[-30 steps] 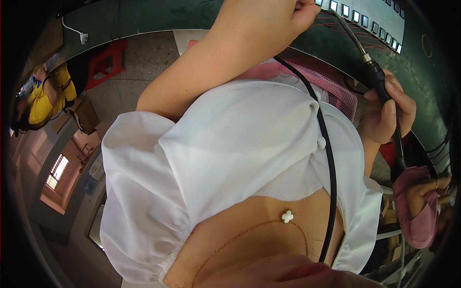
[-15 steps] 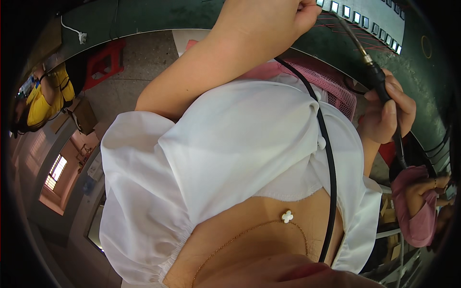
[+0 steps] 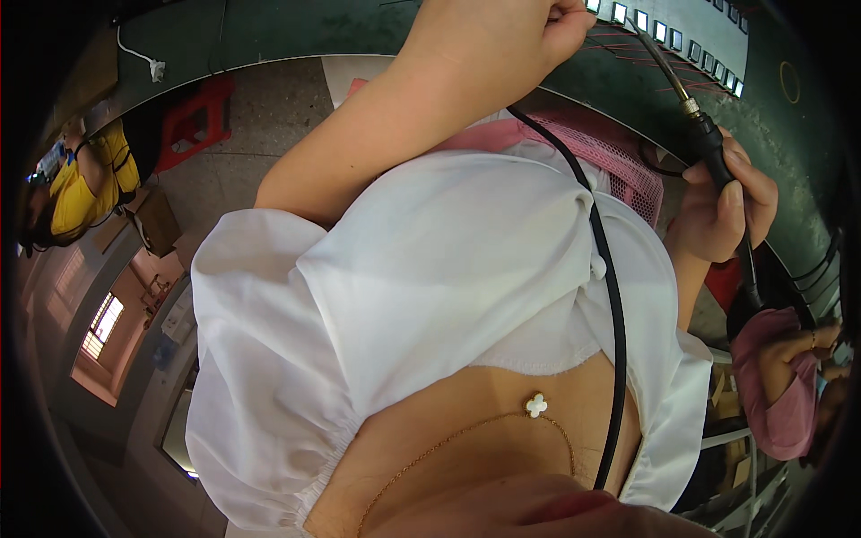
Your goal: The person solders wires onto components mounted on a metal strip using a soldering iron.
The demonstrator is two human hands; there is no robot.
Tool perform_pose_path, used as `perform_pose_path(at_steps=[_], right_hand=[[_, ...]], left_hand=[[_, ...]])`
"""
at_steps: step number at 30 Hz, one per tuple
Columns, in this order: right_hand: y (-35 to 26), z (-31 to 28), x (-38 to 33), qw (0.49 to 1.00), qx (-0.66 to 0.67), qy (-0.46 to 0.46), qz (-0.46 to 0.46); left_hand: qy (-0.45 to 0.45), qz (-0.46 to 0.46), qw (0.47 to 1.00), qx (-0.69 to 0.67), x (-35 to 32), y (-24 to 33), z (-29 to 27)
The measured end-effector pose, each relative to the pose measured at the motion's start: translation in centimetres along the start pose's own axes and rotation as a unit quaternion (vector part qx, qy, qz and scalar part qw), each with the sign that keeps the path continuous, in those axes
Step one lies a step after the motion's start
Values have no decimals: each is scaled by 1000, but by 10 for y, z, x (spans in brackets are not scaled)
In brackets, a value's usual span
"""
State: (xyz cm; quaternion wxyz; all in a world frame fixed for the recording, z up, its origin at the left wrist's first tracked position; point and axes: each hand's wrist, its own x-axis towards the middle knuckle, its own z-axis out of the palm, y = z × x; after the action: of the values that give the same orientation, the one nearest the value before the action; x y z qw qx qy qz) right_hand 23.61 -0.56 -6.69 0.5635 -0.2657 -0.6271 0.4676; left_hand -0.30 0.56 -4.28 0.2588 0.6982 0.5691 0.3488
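Observation:
My right hand (image 3: pixel 725 204) is closed around the black handle of a soldering iron (image 3: pixel 704 134). Its metal tip reaches up and left to a row of small rectangular modules (image 3: pixel 660 32) along the edge of a white board (image 3: pixel 695 22). Thin red wires (image 3: pixel 619 47) stick out from that row toward me. At the top edge of the picture, my left hand (image 3: pixel 520 40) has its fingers pinched together beside the left end of the row. What they pinch is too small and partly cut off to make out.
The board lies on a dark green work table (image 3: pixel 296 29). A rubber band (image 3: pixel 789 82) and a white cable (image 3: pixel 143 61) are on it. A pink mesh item (image 3: pixel 628 166) sits under the near edge. A red stool (image 3: pixel 199 121) and co-workers are at both sides.
The board has shifted slightly left. Along the module row, the iron's tip sits a little farther right than before. My left hand stays pinched in nearly the same place.

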Motion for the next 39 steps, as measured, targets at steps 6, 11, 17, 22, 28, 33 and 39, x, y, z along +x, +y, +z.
perform_pose_path(at_steps=[6,11,17,22,28,33,39], right_hand=[[-3,-6,-4,1000,13,19,-4],[3,-4,0,999,-16,42,-2],[-13,3,-1,990,20,122,69],[-21,-15,1,981,-16,192,30],[-29,-17,24,960,-33,277,19],[-12,-9,24,954,12,293,67],[-11,-16,30,976,-9,209,65]], left_hand=[[-38,-74,996,8,-6,12,-16],[-42,-150,988,9,-15,-1,-38],[148,-198,968,-51,-33,-31,-72],[325,-119,938,-6,-31,-68,-72],[356,-10,928,105,-36,-55,-65],[391,-9,907,156,-32,-54,-68],[413,-31,895,169,-34,-58,-64]])
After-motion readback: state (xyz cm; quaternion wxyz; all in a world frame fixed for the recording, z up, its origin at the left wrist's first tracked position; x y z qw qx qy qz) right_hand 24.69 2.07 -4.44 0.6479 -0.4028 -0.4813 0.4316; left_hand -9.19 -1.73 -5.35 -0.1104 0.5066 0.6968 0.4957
